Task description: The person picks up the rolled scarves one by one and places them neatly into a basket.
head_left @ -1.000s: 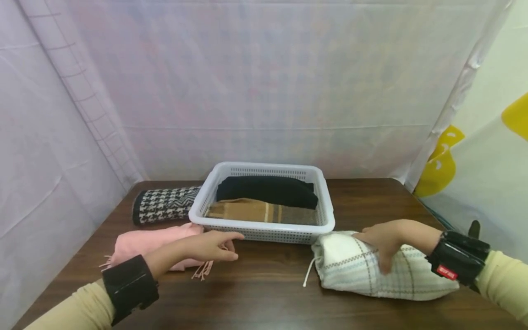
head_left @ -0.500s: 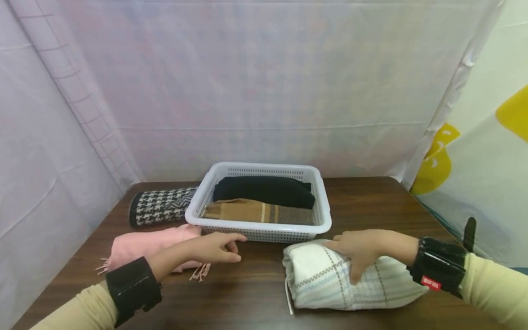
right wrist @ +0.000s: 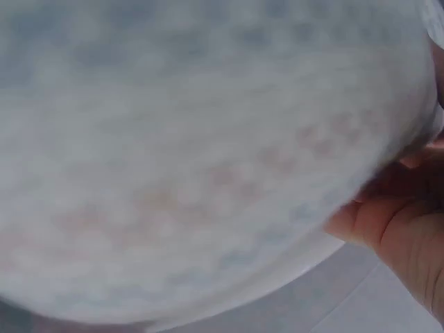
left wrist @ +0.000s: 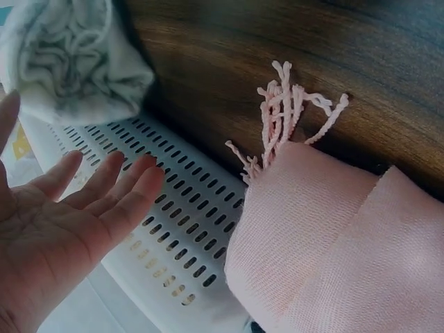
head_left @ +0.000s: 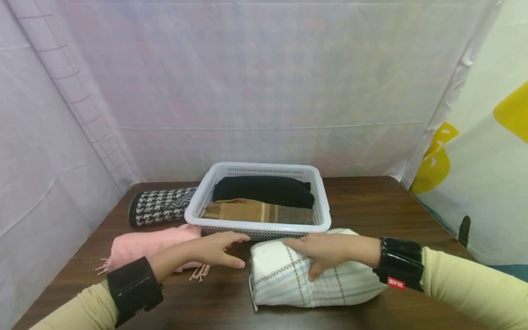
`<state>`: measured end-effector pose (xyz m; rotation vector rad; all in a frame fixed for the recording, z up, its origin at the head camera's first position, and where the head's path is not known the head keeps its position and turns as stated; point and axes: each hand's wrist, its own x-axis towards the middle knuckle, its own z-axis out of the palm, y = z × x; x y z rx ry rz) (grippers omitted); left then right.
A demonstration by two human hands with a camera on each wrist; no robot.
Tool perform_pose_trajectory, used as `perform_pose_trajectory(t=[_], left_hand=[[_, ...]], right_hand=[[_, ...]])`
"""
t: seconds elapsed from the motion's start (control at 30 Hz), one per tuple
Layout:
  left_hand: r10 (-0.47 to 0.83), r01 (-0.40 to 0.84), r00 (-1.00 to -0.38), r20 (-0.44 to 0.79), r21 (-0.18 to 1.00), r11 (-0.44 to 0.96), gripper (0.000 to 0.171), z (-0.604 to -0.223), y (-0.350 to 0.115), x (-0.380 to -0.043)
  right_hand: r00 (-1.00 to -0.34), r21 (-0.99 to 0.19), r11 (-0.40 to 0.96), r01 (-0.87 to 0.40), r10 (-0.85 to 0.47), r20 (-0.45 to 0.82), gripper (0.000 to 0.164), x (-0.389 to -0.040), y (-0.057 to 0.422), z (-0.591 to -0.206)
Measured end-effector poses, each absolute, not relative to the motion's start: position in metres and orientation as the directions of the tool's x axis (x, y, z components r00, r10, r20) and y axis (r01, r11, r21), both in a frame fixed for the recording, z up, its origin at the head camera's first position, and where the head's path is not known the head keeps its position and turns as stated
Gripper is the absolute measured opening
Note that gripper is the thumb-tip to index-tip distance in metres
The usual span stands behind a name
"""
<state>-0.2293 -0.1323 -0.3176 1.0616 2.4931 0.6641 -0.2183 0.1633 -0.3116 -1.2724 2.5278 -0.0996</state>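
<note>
My right hand (head_left: pixel 332 250) grips a rolled white plaid scarf (head_left: pixel 280 286) from above, thumb on the near side. In the right wrist view the scarf fills most of the picture, with the thumb (right wrist: pixel 388 225) against it at the right. My left hand (head_left: pixel 210 251) is held with fingers apart in front of the white basket (head_left: pixel 260 226), holding nothing. Beneath the left forearm lies a rolled pink scarf (head_left: pixel 142 245), its fringe (left wrist: pixel 277 114) spread on the table. The left wrist view shows the open palm (left wrist: pixel 52 239) facing the rolled end of the white scarf.
The perforated basket contains a black folded cloth (head_left: pixel 264 190) and a brown checked one (head_left: pixel 243 211). A black-and-white houndstooth roll (head_left: pixel 158 206) lies left of it. Wooden table (head_left: pixel 354 201); white curtains (head_left: pixel 264 82) hang behind and at the sides.
The right hand has carried the white plaid scarf leftward, from the table's right side to in front of the basket. My left hand has stayed nearly in place, its thumb now spread wider.
</note>
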Motion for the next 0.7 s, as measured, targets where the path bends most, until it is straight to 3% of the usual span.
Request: perform_pose_trajectory(t=[0.3,0.47,0.7], left_hand=[[0.741,0.615,-0.661,-0.119,0.480,0.626,0.082,-0.318,-0.126,-0.225],[0.707,0.612,-0.695,-0.132,0.408,0.678,0.092,-0.316,-0.121,-0.222],[0.705,0.622,-0.694,-0.148,0.369,0.690,0.097,-0.323,-0.119,-0.220]], right_hand=[[-0.537,-0.191,0.563,-0.804,-0.826,-0.174,0.086,-0.217,0.125,-0.314],[-0.522,-0.193,0.546,-0.815,-0.837,-0.162,0.087,-0.216,0.106,-0.314],[-0.585,-0.179,0.610,-0.772,-0.792,-0.176,0.087,-0.212,0.111,-0.317]])
